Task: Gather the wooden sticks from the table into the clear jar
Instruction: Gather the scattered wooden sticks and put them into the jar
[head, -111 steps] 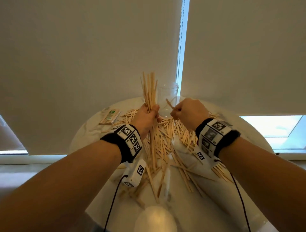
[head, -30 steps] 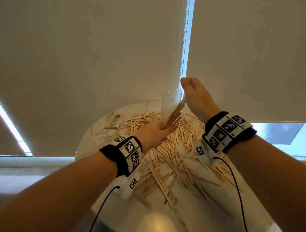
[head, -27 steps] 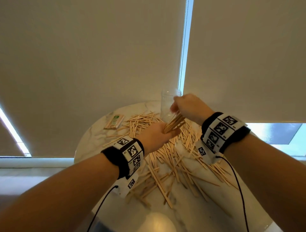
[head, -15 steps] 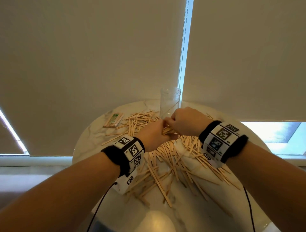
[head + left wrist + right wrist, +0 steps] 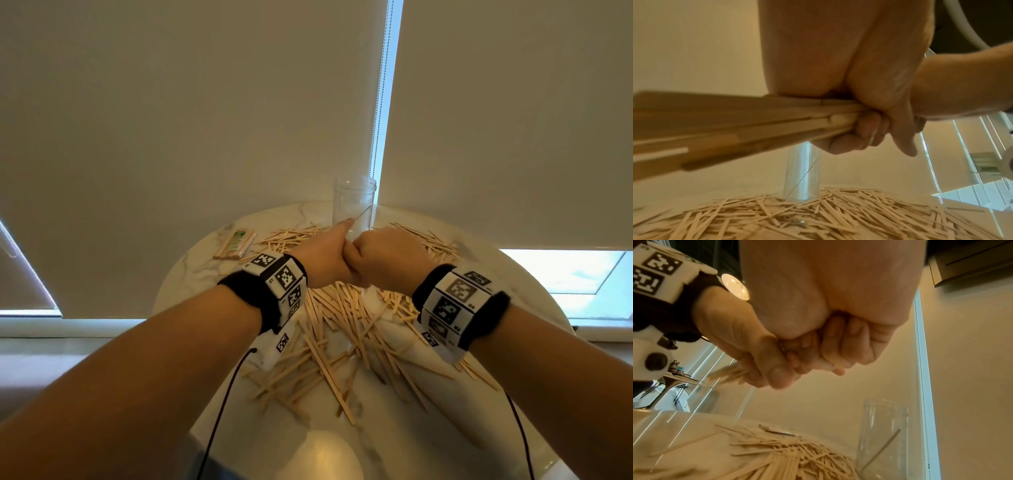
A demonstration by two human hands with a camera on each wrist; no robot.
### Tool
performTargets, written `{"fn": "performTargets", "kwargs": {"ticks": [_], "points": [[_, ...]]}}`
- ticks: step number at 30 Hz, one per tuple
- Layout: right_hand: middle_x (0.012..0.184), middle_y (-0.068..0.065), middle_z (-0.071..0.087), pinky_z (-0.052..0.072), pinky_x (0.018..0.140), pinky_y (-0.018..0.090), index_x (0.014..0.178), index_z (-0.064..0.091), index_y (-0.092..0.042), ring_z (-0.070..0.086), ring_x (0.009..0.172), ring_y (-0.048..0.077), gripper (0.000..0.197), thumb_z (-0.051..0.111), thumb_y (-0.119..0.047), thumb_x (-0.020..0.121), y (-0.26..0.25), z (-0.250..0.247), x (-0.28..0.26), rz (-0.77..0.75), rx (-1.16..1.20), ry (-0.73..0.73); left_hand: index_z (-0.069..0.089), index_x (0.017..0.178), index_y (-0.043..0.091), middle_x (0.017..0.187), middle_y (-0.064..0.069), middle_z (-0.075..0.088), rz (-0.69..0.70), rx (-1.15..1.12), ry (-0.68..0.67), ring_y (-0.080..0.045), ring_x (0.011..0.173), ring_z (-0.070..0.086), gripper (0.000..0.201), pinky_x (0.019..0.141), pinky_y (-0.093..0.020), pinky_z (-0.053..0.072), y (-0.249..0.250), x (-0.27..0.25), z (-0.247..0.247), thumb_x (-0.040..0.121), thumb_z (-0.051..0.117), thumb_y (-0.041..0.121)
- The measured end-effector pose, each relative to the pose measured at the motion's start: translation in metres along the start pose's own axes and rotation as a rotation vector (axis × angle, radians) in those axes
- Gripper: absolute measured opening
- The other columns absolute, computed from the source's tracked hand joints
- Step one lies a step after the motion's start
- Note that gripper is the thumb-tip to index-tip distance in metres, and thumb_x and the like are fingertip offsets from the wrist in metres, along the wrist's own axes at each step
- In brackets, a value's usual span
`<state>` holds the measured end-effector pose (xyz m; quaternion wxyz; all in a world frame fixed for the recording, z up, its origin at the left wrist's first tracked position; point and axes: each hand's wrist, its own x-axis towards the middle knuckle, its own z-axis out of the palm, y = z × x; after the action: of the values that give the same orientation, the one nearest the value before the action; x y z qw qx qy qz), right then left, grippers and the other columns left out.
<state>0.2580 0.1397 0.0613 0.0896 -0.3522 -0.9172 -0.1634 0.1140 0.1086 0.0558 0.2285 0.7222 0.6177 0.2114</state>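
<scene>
While my left hand [image 5: 322, 260] grips bunch of thin pale wooden sticks [image 5: 719, 120], right hand [image 5: 383, 260] curls against it, grasp unclear. Next: lift to tall clear jar [image 5: 354, 205] at 12 o'clock, drop in.

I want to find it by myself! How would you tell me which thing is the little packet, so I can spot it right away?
Start at the round white marble table and look to its far left edge, left of the clear jar. The packet lies flat there, alone beside the loose wooden sticks. It is the only wrapped thing, with a green mark on it.
</scene>
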Motion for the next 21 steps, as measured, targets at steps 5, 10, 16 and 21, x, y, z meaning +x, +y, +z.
{"fn": "performTargets", "kwargs": {"ticks": [5, 10, 16, 21], "points": [[0.059, -0.003, 0.054, 0.055, 0.054, 0.031, 0.081, 0.064, -0.016, 0.055, 0.051, 0.015, 0.045, 0.033, -0.038, 0.106, 0.018, 0.007, -0.007, 0.149, 0.1, 0.01, 0.015, 0.155, 0.036, 0.111, 0.012, 0.068, 0.015, 0.006, 0.024, -0.007, 0.095, 0.065, 0.11, 0.09, -0.031, 0.05, -0.003, -0.007, -0.019, 0.068, 0.076, 0.066], [0.059, -0.002, 0.044, 0.03, 0.049, 0.024, 0.064, 0.052, -0.023, 0.042, 0.051, 0.013, 0.051, 0.027, -0.041, 0.105, 0.037, 0.011, -0.016, 0.384, 0.274, 0.014, 0.048, 0.139, 0.016, 0.126, -0.002, 0.064, -0.249, -0.148, 0.44, -0.022, 0.115, 0.059, 0.076, 0.098, -0.038, 0.044, -0.029, 0.0, -0.038, 0.092, 0.03, 0.074], [0.067, 0.002, 0.055, 0.046, 0.052, 0.03, 0.084, 0.061, -0.01, 0.053, 0.056, 0.017, 0.047, 0.029, -0.036, 0.105, 0.025, 0.015, -0.007, 0.376, 0.362, 0.063, 0.064, 0.105, 0.007, 0.098, -0.014, 0.073, -0.386, -0.907, 0.416, -0.028, 0.088, 0.074, 0.049, 0.083, -0.045, 0.06, -0.011, 0.01, -0.02, 0.104, 0.037, 0.048], [0.075, 0.005, 0.062, 0.046, 0.058, 0.029, 0.089, 0.062, -0.013, 0.06, 0.068, 0.021, 0.047, 0.026, -0.038, 0.106, 0.017, 0.025, -0.008, 0.369, 0.5, 0.041, 0.065, 0.094, 0.007, 0.084, -0.009, 0.074, -0.252, -0.794, 0.415, -0.025, 0.08, 0.074, 0.028, 0.075, -0.039, 0.061, -0.003, 0.01, -0.021, 0.104, 0.048, 0.027]]}}
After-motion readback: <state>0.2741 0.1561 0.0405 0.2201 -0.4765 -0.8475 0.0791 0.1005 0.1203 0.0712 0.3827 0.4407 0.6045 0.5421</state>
